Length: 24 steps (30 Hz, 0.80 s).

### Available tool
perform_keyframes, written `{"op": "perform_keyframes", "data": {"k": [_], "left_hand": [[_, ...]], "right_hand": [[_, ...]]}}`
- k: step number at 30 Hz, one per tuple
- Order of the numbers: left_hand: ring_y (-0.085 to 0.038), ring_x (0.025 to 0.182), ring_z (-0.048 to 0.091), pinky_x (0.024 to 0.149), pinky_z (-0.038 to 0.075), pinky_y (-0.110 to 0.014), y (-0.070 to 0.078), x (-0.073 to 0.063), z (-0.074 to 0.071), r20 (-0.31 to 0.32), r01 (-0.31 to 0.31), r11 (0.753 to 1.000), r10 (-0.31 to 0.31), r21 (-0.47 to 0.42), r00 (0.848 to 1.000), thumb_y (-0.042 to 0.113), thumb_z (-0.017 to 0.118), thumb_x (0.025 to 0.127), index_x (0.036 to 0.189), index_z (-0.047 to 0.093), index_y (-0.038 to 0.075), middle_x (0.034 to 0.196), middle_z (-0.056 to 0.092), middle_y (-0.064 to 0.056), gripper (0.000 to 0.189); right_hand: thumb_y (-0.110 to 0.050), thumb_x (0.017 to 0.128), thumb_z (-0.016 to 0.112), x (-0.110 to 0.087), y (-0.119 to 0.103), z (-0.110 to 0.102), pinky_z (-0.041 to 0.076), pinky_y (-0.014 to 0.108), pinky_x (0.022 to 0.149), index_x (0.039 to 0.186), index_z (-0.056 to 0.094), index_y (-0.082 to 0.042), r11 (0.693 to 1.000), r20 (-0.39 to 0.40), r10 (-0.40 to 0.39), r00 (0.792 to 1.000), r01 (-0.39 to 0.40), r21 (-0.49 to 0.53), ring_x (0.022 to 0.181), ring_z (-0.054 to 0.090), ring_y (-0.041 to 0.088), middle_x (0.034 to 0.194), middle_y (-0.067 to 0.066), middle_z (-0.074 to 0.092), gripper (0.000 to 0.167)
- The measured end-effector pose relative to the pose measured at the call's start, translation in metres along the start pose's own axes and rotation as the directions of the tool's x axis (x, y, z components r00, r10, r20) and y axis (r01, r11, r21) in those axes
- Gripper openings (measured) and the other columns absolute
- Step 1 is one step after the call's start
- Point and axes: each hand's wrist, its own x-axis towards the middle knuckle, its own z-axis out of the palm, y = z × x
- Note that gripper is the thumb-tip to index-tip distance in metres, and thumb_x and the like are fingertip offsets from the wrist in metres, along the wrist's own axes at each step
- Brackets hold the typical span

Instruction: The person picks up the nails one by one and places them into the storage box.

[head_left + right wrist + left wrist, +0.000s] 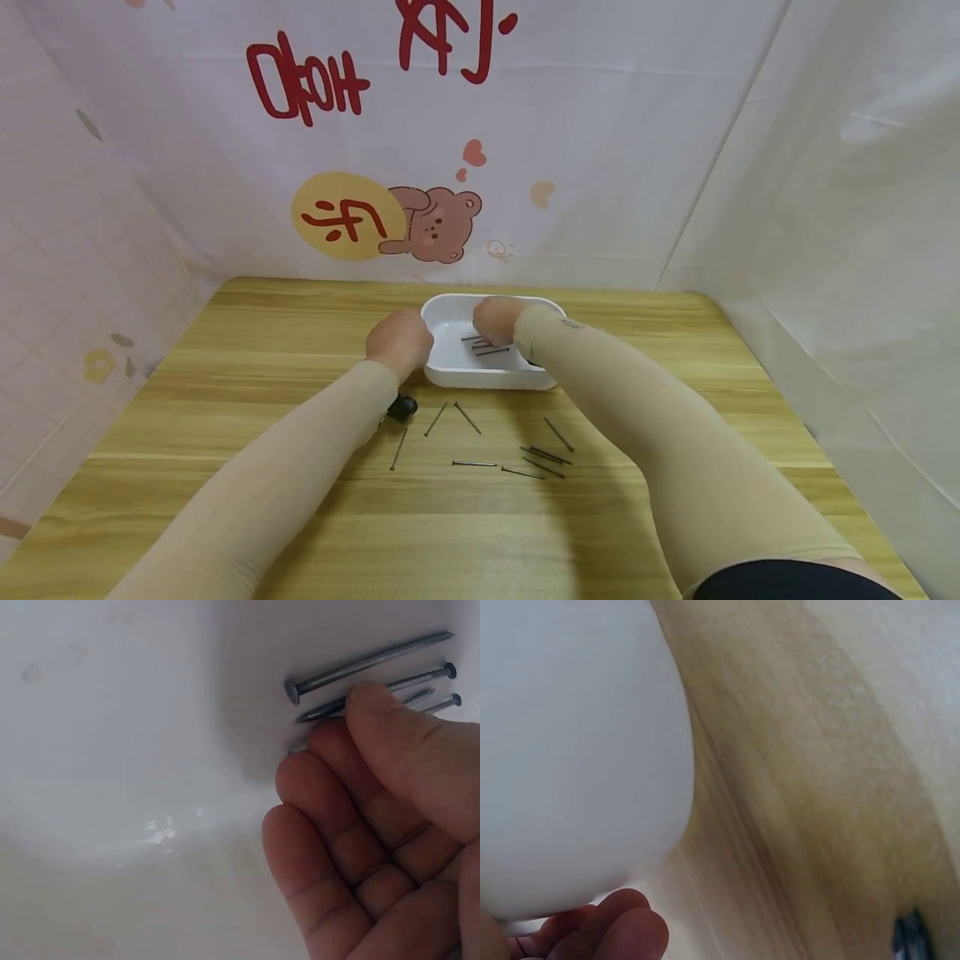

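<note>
My left hand (400, 342) grips the left end of a white tray (491, 379). In the left wrist view its curled fingers (634, 934) lie right at the rim of the tray (577, 765). My right hand (497, 319) is down inside the tray. In the right wrist view, the thumb and index finger of that hand (360, 832) pinch a nail (420, 679), its middle hidden behind the thumb. Beside it on the tray floor lies another nail (367, 664), roughly parallel, with more nails partly covered by the hand.
Several loose nails lie on the wooden table (450, 533) in front of the tray, among them a nail (475, 463) near the middle and a nail (558, 434) at the right. A printed white cloth (600, 167) hangs behind the table.
</note>
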Motion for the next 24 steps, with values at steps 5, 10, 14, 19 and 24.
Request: {"op": "perform_keyframes", "data": {"k": [5,10,14,19,24], "left_hand": [[-0.025,0.083,0.064,0.062,0.052,-0.035,0.001,0.000,0.001,-0.006,-0.005,1.000,0.005,0.016,1.000,0.014,0.054,0.101,0.106,0.074,0.002,0.098,0.071,-0.010,0.023],[-0.025,0.084,0.065,0.064,0.053,-0.036,0.001,0.000,0.001,-0.008,-0.015,1.000,0.016,0.019,1.000,0.013,0.053,0.102,0.107,0.073,0.002,0.098,0.071,-0.010,0.023],[-0.025,0.083,0.064,0.064,0.053,-0.036,0.002,0.000,0.001,-0.016,-0.027,0.999,0.028,0.024,0.999,0.013,0.053,0.101,0.103,0.074,0.003,0.098,0.071,-0.010,0.023],[-0.026,0.082,0.064,0.062,0.052,-0.036,0.002,0.002,0.002,-0.021,-0.031,0.999,0.032,0.031,0.999,0.014,0.052,0.102,0.100,0.074,0.003,0.097,0.071,-0.010,0.024],[-0.026,0.083,0.064,0.063,0.052,-0.035,0.000,0.002,0.001,-0.018,-0.021,0.999,0.021,0.039,1.000,0.015,0.053,0.102,0.103,0.074,0.002,0.097,0.071,-0.010,0.025]], "right_hand": [[-0.015,0.096,0.072,-0.016,0.003,-0.008,0.055,0.038,0.089,0.097,0.073,-0.011,0.986,-0.055,0.053,0.997,-0.043,0.161,0.091,0.064,0.021,0.097,0.003,0.072,0.004],[-0.017,0.099,0.070,-0.046,-0.002,-0.027,0.054,0.040,0.092,0.101,0.074,-0.008,0.965,-0.170,0.073,0.983,-0.026,0.262,0.094,0.066,0.024,0.100,0.006,0.073,0.010],[-0.017,0.099,0.069,-0.075,-0.007,-0.037,0.054,0.041,0.094,0.106,0.074,-0.007,0.948,-0.252,0.101,0.962,-0.017,0.319,0.095,0.067,0.024,0.102,0.007,0.075,0.013],[-0.018,0.099,0.072,-0.116,-0.016,-0.040,0.056,0.044,0.096,0.114,0.074,-0.005,0.936,-0.320,0.125,0.939,-0.005,0.351,0.101,0.071,0.027,0.109,0.010,0.076,0.021],[-0.020,0.097,0.075,-0.157,-0.028,-0.028,0.058,0.041,0.086,0.110,0.075,-0.008,0.932,-0.332,0.143,0.933,-0.014,0.361,0.090,0.071,0.021,0.101,0.004,0.077,0.018]]}}
